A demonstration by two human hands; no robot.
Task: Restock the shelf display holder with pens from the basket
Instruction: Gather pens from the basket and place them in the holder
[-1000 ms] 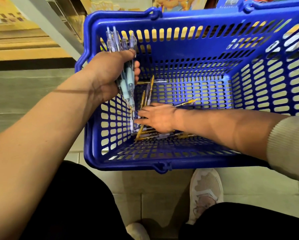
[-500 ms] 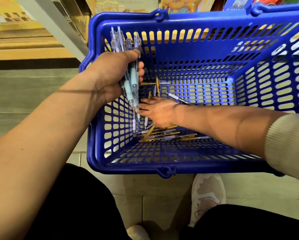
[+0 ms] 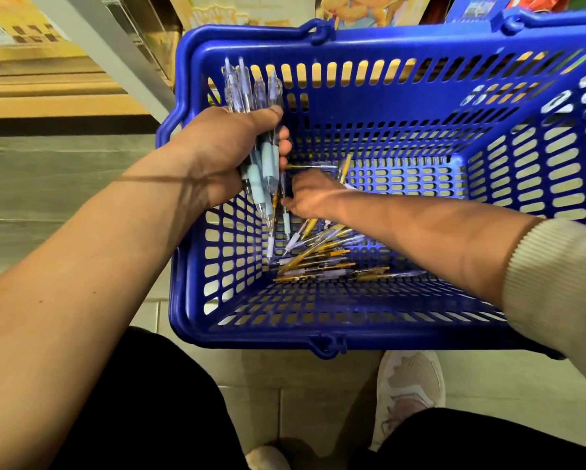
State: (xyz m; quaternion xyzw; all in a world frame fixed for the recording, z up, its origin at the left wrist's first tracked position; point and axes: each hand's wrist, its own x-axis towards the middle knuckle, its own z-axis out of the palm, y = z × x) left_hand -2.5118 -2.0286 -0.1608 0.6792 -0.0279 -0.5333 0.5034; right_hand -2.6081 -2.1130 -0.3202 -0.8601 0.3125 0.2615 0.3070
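While the left hand (image 3: 222, 154) grips pens (image 3: 268, 157), loose pens (image 3: 318, 263) lie below

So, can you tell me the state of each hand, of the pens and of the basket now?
left hand: grips a bundle of pens above the basket.
bundle of pens: held roughly upright, tips down.
right hand: low inside the basket; hold unclear.
loose pens: lying heaped on the basket floor.
basket: upright, holding pens.

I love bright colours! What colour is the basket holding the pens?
The basket is blue; head view.
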